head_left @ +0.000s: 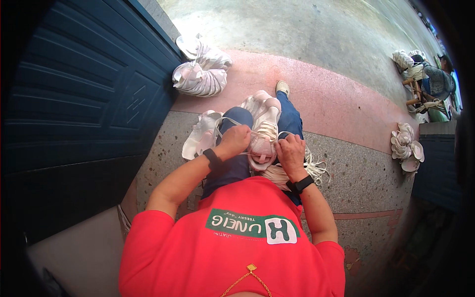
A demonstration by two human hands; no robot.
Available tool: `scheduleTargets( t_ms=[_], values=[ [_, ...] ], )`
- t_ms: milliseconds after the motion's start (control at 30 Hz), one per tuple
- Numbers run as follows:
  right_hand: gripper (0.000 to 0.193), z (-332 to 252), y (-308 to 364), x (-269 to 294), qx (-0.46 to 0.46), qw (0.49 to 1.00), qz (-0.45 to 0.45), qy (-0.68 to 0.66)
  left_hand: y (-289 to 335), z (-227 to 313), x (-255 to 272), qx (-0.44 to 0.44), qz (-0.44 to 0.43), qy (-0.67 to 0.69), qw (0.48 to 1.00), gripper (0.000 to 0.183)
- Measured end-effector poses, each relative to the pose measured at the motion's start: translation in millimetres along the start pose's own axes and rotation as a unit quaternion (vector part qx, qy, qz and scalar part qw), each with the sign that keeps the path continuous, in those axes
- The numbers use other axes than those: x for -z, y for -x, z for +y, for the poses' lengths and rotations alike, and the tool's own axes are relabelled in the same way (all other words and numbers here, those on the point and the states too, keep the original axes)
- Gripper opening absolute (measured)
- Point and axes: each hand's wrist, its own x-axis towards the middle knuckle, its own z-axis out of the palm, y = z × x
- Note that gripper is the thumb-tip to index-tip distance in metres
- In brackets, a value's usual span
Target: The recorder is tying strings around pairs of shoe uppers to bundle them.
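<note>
A white and pink sneaker upper (263,143) lies between my thighs, with cream laces (267,127) threaded across its front. My left hand (237,140) is closed on a shoelace on the left side of the upper, and a loop of that lace (222,120) arcs over my left knee. Fingers bent, my right hand (291,151) pinches a lace at the upper's right edge. More pale uppers (255,102) sit stacked beyond it. Beside my right wrist a bundle of loose cream laces (315,167) hangs over my thigh.
Left of my leg rest more white uppers (200,136). Further piles of uppers stand by the dark blue door (94,94): one pile (203,74) touches its edge, another (407,148) lies at the right. Another person (438,81) sits at far right near a wooden chair.
</note>
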Motion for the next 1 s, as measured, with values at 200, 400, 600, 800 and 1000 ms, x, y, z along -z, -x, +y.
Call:
scheduleTargets(
  t_ms=[200,400,600,800,1000],
  values=[
    [0.016,0,1,-2,0.013,1.000,-0.008,0.002,-2,6,1,0.013,-0.034,-0.038,0.999,0.022],
    [0.018,-2,3,0,0.019,0.998,-0.045,0.035,-1,19,-3,-0.004,-0.027,-0.042,0.999,0.020],
    [0.020,-21,5,5,0.005,0.988,-0.110,0.108,16,24,-1,-0.155,0.089,-0.242,0.954,0.012],
    [0.016,7,15,-15,-0.061,0.986,-0.144,0.054,31,32,-9,-0.131,0.057,-0.266,0.953,0.015],
    [0.013,13,16,-13,-0.086,0.977,-0.063,-0.186,18,19,-6,-0.091,0.021,-0.083,0.992,0.017]
  ],
)
